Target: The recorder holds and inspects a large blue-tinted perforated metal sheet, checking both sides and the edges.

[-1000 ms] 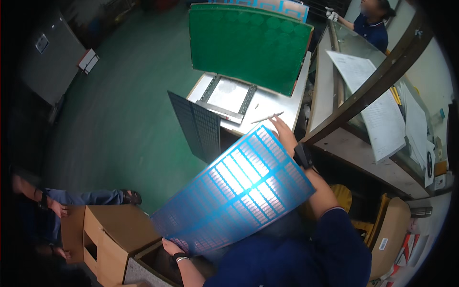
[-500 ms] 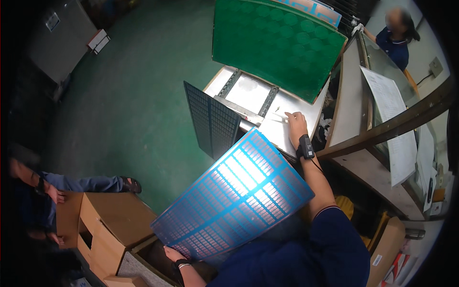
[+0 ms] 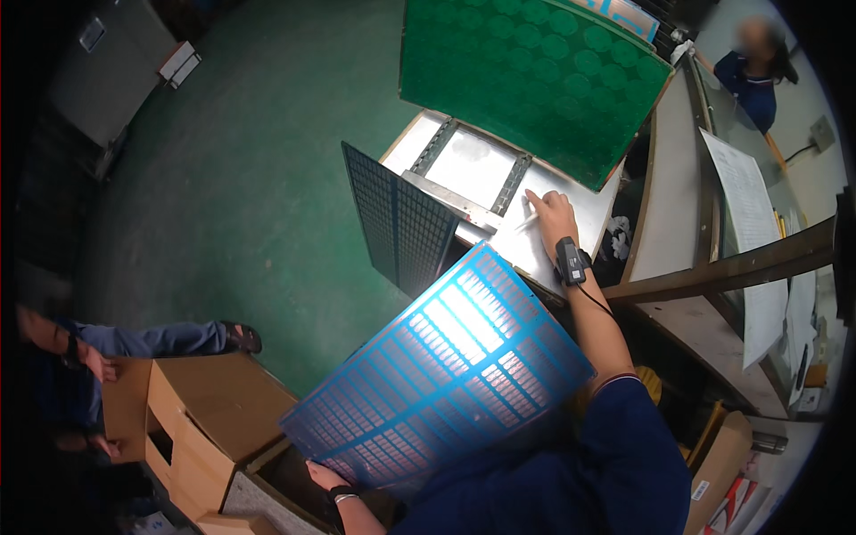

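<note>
Holding blue panel [image 3: 437,366] w/ left hand [image 3: 325,475], right hand [image 3: 556,214] over metal table [image 3: 528,256]

Gripping panel's lower-L edge w/ L. Thin, flat, rectangular, glossy, w/ blocks of small silvery slots; tilted in front of body. Near its lower-L end: matte brown cardboard box [image 3: 223,392], w/ co-worker's hands [image 3: 100,364] at its far-L flap. Over table w/ R, fingers part-curled, beside slim pale rod [image 3: 526,221]; can't tell if gripping it. Next, approx. upright by table's near-L edge: dark panel [image 3: 397,223], fine grid. On table: shiny smooth metal, dark ridged rails [image 3: 437,144]. Beyond: green board [image 3: 535,80], tilted up, w/ rows of faint circles.

Labels: white tag [image 3: 702,489] on carton [image 3: 727,455], low R; printed sheet [image 3: 738,183] by glass, upper R. Can't read either, print too small.
</note>
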A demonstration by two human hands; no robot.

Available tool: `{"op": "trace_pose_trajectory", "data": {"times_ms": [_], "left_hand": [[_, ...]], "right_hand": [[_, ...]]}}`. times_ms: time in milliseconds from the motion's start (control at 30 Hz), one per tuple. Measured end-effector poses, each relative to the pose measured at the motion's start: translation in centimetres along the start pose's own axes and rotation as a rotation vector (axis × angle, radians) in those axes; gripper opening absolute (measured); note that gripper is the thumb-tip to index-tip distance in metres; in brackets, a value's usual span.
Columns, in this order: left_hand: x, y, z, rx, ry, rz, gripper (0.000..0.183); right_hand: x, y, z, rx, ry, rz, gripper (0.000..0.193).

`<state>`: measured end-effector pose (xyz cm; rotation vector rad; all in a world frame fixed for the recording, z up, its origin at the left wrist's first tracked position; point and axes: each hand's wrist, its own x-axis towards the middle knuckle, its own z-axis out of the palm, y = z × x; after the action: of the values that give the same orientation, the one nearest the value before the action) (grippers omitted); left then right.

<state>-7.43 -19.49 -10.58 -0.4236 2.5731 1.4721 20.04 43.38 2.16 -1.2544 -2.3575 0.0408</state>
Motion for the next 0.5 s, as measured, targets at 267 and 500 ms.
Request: {"op": "trace_pose_trajectory", "data": {"times_ms": [267, 500], "left_hand": [[0.1, 1.3, 1.2, -0.045, -0.031, -0.089, 0.05], [-4.7, 9.0, 2.2, 0.316, 0.014, -0.204, 0.05]], "right_hand": [[0.4, 0.6, 0.8, -0.276, -0.025, 0.027, 0.006], [-4.4, -2.6, -5.8, 0.361, 0.085, 0.179, 0.008]]}}
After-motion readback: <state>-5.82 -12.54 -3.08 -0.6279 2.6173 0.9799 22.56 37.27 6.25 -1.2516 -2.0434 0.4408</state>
